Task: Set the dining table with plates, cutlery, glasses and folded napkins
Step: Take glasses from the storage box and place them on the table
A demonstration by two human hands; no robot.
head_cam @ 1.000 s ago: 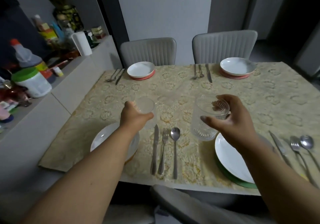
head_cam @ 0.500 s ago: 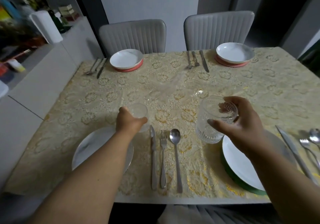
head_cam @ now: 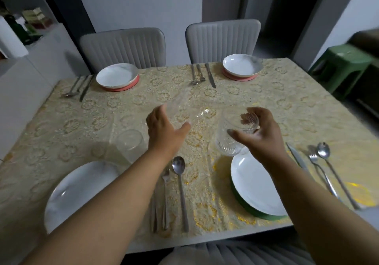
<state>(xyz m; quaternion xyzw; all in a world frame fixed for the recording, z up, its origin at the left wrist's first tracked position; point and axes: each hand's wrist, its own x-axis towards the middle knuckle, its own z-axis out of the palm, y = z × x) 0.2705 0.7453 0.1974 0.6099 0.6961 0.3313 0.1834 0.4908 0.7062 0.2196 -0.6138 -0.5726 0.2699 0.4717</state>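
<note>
Dining table (head_cam: pixel 307 104), patterned cloth: carrying four plates with cutlery, two at the far edge, two at the near edge.
Near-left plate (head_cam: pixel 82 190): lying at the near edge toward the left corner.
Near-right plate (head_cam: pixel 254 184): lying at the near edge on a green mat, just under the raised glass.
Left hand (head_cam: pixel 164 133): hovering over the table's middle, fingers spread and relaxed, gripping nothing.
Right hand (head_cam: pixel 260 133): gripping the patterned glass (head_cam: pixel 233 135) round its rim from the right side, thumb toward the near edge, fingers curling over the far lip.
Patterned glass, again: hanging tilted off the cloth, base pointing toward the near-left, mouth toward the far-right; apparently needing righting and setting down beyond the near-right plate's far-left rim.
Plain glass (head_cam: pixel 129 144): standing upright beyond the near-left plate's far-right rim, just left of the left wrist, not being touched.
</note>
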